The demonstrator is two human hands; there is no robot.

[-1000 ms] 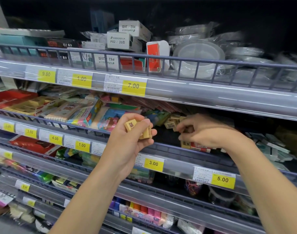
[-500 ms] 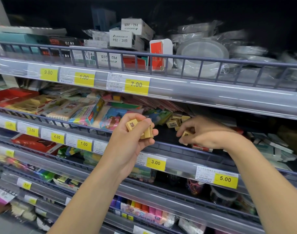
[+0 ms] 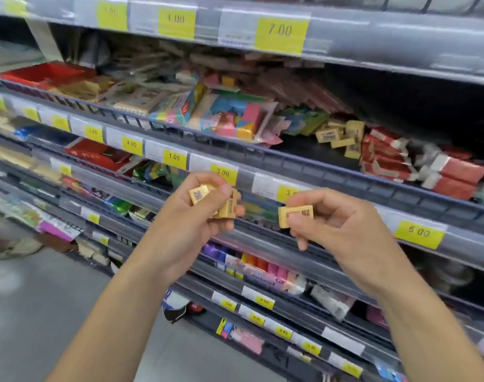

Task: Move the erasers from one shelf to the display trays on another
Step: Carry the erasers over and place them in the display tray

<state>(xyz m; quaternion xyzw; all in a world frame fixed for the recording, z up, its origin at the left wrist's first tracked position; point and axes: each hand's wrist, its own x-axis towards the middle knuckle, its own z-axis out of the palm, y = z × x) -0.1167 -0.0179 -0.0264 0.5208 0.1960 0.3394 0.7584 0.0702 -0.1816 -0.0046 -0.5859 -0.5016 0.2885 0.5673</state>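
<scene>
Shop shelving, tiered, each shelf edged with yellow price tags (image 3: 418, 233); entries run from you outward. Nearest: your left hand (image 3: 196, 216), fingers curled round a small cluster of yellow erasers (image 3: 213, 199), likely gathered there so the other hand is free to pick. Beside it, just apart: your right hand (image 3: 337, 221), thumb and fingers pinching one single eraser (image 3: 295, 215) by its end, printed face toward you, probably for passing across to the cluster. Both hands hang in front of the shelf's front rail (image 3: 329, 168), clear of it. Farther, on that shelf toward its right end: loose erasers (image 3: 341, 137) awaiting collection, touching red packets (image 3: 386, 157). Display trays: none that you can identify from here.
</scene>
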